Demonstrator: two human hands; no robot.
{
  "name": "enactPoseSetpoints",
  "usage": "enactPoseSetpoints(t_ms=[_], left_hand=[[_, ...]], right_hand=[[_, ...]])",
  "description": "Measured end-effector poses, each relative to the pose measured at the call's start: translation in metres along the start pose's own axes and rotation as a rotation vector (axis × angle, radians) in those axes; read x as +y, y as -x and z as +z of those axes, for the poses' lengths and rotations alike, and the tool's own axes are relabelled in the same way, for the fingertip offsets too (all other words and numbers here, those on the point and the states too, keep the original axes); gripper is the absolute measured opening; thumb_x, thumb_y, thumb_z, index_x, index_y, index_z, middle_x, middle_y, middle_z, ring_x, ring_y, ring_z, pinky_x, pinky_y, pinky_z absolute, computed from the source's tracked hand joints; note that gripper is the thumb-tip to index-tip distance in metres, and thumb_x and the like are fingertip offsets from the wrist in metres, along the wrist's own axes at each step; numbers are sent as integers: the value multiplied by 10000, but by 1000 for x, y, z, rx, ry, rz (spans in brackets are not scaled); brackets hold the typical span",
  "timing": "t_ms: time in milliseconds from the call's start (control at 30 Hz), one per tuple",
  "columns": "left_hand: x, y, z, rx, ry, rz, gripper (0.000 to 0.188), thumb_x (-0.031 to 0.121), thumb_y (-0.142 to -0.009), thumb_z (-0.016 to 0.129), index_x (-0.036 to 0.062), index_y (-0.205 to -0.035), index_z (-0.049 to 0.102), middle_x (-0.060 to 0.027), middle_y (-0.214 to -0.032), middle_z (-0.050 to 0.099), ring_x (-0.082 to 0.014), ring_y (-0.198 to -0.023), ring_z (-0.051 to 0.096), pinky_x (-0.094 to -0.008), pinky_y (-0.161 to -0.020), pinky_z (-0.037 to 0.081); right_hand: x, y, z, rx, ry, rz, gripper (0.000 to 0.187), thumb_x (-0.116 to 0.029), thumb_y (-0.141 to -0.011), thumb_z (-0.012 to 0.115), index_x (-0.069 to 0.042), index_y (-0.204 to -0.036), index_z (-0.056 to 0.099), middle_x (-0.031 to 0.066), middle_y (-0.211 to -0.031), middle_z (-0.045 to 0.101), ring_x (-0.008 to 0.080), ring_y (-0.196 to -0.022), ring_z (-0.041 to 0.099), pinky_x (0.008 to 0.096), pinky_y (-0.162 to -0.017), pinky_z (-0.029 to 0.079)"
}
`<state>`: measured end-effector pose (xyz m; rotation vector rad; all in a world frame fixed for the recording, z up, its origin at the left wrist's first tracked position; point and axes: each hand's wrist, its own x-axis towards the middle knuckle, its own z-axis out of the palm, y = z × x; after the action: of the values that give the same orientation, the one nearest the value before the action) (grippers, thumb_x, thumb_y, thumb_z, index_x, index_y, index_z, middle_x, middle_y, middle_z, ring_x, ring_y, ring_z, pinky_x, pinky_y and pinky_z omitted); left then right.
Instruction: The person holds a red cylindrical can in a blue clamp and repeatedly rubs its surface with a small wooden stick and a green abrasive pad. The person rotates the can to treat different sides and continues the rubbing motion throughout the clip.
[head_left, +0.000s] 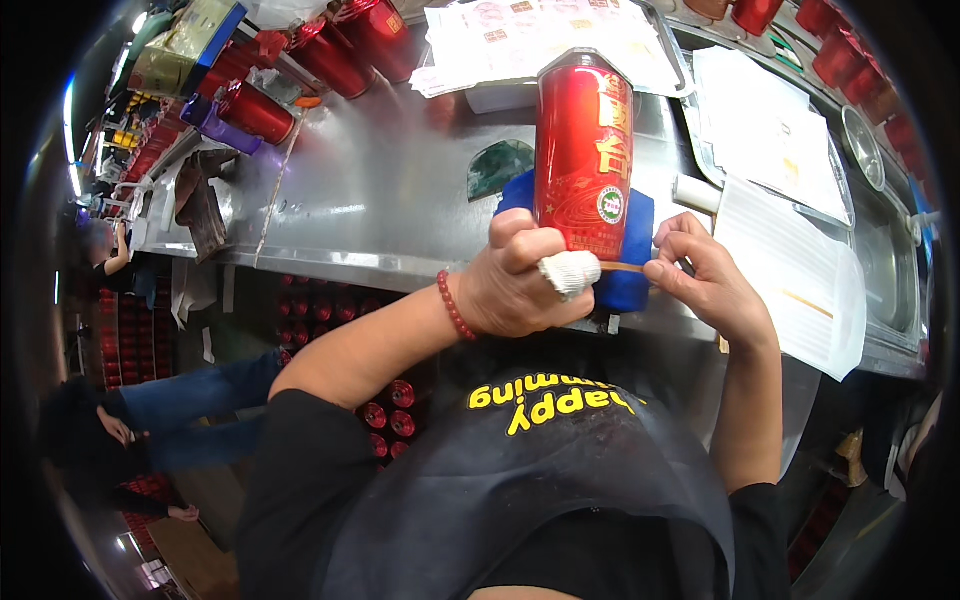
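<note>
A red cylindrical bottle [580, 150] with gold lettering and a grey rim lies on a blue padded support [638, 225], its lower end toward me. My left hand [515, 275] is closed against the bottle's lower left side. One of its fingers wears a white knit cover [570, 272] and presses at the bottle's lower end. From there a thin brownish-gold strip [622, 267] runs across the bottle to my right hand [712, 280], whose thumb and forefinger pinch it at the right side. The left palm and the strip's far end are hidden.
Printed label sheets [540, 40] lie in a metal tray beyond the bottle. White sheets [755, 130] and a translucent backing sheet [790, 285] with one gold strip lie right. A dark green piece [500, 165] rests on the metal table [370, 190]. Red bottles [335, 58] stand far left; another person [130, 420] is at left.
</note>
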<state>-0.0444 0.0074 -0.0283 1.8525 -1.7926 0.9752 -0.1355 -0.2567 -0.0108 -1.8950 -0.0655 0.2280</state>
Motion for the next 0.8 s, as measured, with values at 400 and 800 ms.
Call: enactPoseSetpoints(t_ms=[400,800], left_hand=[[-2,-5,3,-3,22,23,309,187,-579,748,311,-852,672,121,-1173,608,-207,-1033,426,-422,-892,326],[-1,-3,6,-3,-5,-1,262,204,-579,703,312,-811,644,110,-1141,609,-216,-1027,434,-434,-859,342]], right_hand=[[6,1,3,29,-20,-39,345,-282,-923,746,-28,-789,553,85,-1022,469,199,-972,478,303,-857,422],[6,1,4,32,-12,-67,333,-262,-926,743,-33,-784,546,82,-1022,470,191,-967,479,301,-853,425]])
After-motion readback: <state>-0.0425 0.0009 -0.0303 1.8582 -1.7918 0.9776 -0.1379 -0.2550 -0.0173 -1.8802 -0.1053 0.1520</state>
